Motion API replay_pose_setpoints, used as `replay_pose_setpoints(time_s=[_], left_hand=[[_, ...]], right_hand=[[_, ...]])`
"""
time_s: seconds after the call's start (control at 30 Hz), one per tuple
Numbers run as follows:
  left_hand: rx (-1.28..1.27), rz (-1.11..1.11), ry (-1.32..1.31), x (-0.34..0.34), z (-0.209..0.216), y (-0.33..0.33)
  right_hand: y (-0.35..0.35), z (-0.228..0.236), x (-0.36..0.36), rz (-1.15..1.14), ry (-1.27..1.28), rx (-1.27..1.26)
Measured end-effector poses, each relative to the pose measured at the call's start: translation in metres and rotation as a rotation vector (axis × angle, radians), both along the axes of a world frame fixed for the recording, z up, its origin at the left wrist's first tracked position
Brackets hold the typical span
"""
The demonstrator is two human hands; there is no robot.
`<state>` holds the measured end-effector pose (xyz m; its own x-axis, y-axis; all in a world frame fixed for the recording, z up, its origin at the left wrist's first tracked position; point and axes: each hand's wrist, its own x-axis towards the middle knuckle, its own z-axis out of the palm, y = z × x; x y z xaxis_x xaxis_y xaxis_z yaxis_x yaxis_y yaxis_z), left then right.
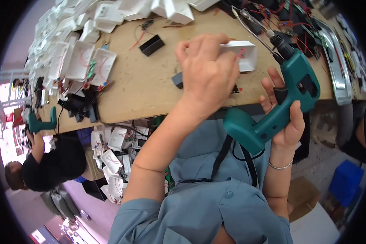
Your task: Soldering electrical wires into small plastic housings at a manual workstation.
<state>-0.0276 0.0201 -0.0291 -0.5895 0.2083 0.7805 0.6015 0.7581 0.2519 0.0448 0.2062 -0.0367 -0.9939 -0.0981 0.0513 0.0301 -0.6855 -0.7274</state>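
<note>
My left hand [207, 71] is over the near part of the tabletop, fingers curled on a white plastic housing [249, 57]. A red wire shows inside the housing, whose left part is hidden behind the hand. In my right hand [288, 128] lies a green pistol-shaped soldering gun [301, 77], gripped by its handle beyond the table's front edge. Its metal nozzle and thin feed tube [250, 30] point up and away to the left. A small black box [177, 80] partly shows beside my left hand.
White housings [81, 61] with wires and boards pile up at left and back. A black box [152, 45] lies on the wooden table [138, 85]. Wires and a metal tray [338, 65] sit at right. A co-worker [49, 162] at far left holds another green tool [42, 120].
</note>
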Motion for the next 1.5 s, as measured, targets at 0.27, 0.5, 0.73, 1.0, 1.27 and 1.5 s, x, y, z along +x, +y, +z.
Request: replay_pose_setpoints(time_s=[0.27, 0.5, 0.73, 1.0, 1.27, 1.5], left_hand=[[-0.072, 0.050, -0.036, -0.002, -0.005, 0.008], [-0.094, 0.064, -0.038, -0.004, -0.006, 0.013], [-0.194, 0.152, -0.123, -0.001, -0.002, 0.013], [-0.208, 0.163, -0.130, -0.002, -0.006, 0.014], [-0.199, 0.143, -0.104, 0.001, 0.003, 0.018], [-0.197, 0.133, -0.095, 0.002, 0.018, 0.020]], right_hand=[[0.024, 0.011, 0.072, -0.276, 0.075, 0.489], [0.015, 0.014, 0.094, -0.313, -0.049, 0.637], [0.007, 0.013, 0.091, -0.324, -0.079, 0.667], [-0.003, 0.012, 0.081, -0.344, -0.091, 0.707], [-0.004, 0.016, 0.075, -0.336, -0.067, 0.749], [-0.007, 0.021, 0.072, -0.318, -0.071, 0.817]])
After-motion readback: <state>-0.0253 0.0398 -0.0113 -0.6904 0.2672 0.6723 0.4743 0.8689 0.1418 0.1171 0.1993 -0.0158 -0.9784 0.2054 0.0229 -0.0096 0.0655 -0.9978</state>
